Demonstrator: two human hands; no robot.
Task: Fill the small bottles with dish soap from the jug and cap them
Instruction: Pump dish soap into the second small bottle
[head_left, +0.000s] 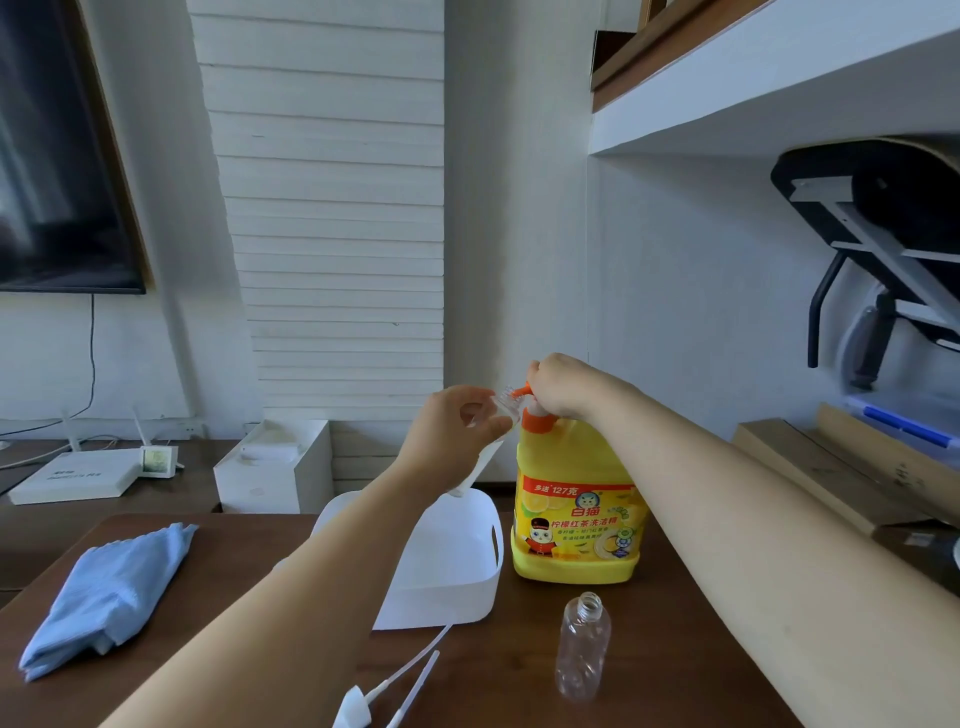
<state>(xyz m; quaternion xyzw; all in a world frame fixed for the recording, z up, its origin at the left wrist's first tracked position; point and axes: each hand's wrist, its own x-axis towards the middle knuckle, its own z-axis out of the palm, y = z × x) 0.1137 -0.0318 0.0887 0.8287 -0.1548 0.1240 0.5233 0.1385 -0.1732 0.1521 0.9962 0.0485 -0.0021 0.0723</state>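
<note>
A folded blue cloth (109, 597) lies far left on the dark wood desk (249, 597), close to its slanting left edge, with a strip of bare wood between it and the white tub (462, 577). The tub sits mid-desk, and the left forearm crosses over much of its inside, so only white wall shows.

Above the tub, the left hand (449, 434) has its fingers curled round the tilted bottle (503, 408). This is one of two small clear bottles, and its open neck is raised to the spout of the orange pump (536, 420). I cannot tell how much is in it.

At the near edge, below the tub, lie two white caps with long dip tubes. One cap (356, 707) is at the bottom of the view, and the second tube (418, 678) lies just right of it.

The one yellow jug (576, 525) stands just right of the tub and is opaque, so its level is hidden. The right hand (561, 387) sits on top of the pump with its fingers closed over the head.

The standing bottle (582, 649) is upright, uncapped and looks empty. It stands nearer than the jug with bare desk around it, and the right forearm passes to its right.
</note>
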